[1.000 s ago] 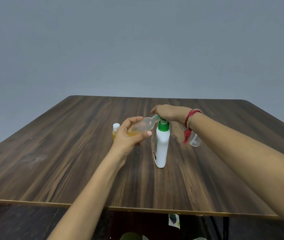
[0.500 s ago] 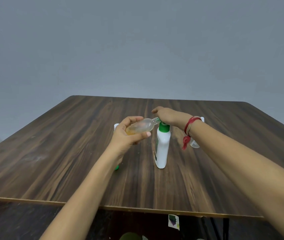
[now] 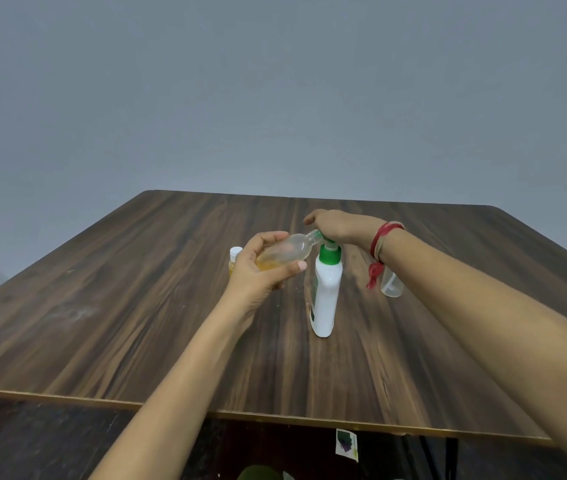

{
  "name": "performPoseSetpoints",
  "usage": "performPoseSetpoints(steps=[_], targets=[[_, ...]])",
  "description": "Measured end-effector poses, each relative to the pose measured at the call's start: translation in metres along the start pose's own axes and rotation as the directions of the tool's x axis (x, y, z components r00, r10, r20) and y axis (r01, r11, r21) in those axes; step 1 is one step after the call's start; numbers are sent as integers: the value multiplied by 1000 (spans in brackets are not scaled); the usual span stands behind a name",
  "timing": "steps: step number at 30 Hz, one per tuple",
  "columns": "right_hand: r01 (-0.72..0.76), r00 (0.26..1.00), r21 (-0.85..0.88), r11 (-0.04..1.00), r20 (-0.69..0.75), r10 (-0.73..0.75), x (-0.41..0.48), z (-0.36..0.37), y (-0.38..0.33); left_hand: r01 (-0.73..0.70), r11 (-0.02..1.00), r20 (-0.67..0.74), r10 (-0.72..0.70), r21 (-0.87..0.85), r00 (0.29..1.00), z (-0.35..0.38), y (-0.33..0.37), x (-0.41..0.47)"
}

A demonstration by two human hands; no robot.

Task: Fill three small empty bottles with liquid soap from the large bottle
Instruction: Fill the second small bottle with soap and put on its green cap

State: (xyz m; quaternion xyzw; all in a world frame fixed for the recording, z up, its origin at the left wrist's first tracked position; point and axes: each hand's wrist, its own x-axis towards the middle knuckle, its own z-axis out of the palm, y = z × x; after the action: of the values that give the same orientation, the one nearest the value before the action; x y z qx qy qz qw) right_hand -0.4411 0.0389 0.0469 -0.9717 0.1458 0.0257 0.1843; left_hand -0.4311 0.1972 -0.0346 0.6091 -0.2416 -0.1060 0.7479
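The large white soap bottle [image 3: 326, 292] with a green pump stands upright mid-table. My right hand [image 3: 339, 227] rests on top of the pump head, covering it. My left hand [image 3: 261, 268] holds a small clear bottle [image 3: 290, 249] tilted on its side, its open neck against the pump spout, with amber soap pooled in its lower part. Behind my left hand stands a small capped bottle [image 3: 234, 259] holding amber liquid, partly hidden. A small clear bottle [image 3: 392, 285] stands to the right, behind my right wrist, and looks empty.
The dark wooden table [image 3: 136, 306] has its near edge close to me and a grey wall behind. A red thread band [image 3: 380, 237] hangs from my right wrist. A paper scrap [image 3: 346, 444] lies on the floor below the table edge.
My right hand dipped on the pump and has come back up. The tilted small bottle stays at the spout in my left hand.
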Motion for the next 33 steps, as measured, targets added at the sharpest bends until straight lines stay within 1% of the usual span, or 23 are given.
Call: performPoseSetpoints(steps=[1,2,3,4,5,7,8,11,16,19,22,24,27,30,33], targets=[[-38,999,8,999,13,38,-3,2,-1,3,1000,-5,-3,6,1000,0,0,-1],[-27,1000,26,999,15,26,2,6,5,10,1000,-3,-10,7,1000,0,-1,-2],[-12,1000,-7,1000,3,12,-8,6,-1,18,1000,4,-19,5,1000,1,-1,-3],[4,1000,5,1000,14,-4,-3,7,2,23,1000,9,-23,3,1000,1,-2,-4],[-18,999,13,1000,29,17,-2,7,2,23,1000,10,-22,-3,1000,1,-2,-5],[-14,999,13,1000,34,13,1,3,2,12,1000,4,-12,-19,1000,1,0,-3],[-30,999,41,999,35,28,4,3,3,5,1000,2,-5,-16,1000,1,1,-2],[-24,1000,11,1000,8,24,1,8,2,6,1000,-1,-6,1,1000,0,2,-3],[2,1000,-75,997,23,0,14,7,6,6,1000,0,-6,-16,1000,0,-1,-4],[7,1000,-64,998,9,-7,15,11,7,9,1000,-5,-9,3,1000,0,1,-2],[-9,1000,-55,998,27,10,14,13,6,21,1000,4,-21,8,1000,-1,-1,-5],[-13,998,-38,999,56,15,13,7,6,8,1000,11,-8,-1,1000,0,0,-5],[-4,998,-33,999,55,5,13,7,5,-10,1000,-3,10,8,1000,0,4,-1],[7,998,-66,998,65,-2,13,11,6,-5,1000,6,5,6,1000,0,1,-2],[16,997,-63,998,79,-11,12,6,6,-15,1000,9,15,-1,1000,2,1,-3]])
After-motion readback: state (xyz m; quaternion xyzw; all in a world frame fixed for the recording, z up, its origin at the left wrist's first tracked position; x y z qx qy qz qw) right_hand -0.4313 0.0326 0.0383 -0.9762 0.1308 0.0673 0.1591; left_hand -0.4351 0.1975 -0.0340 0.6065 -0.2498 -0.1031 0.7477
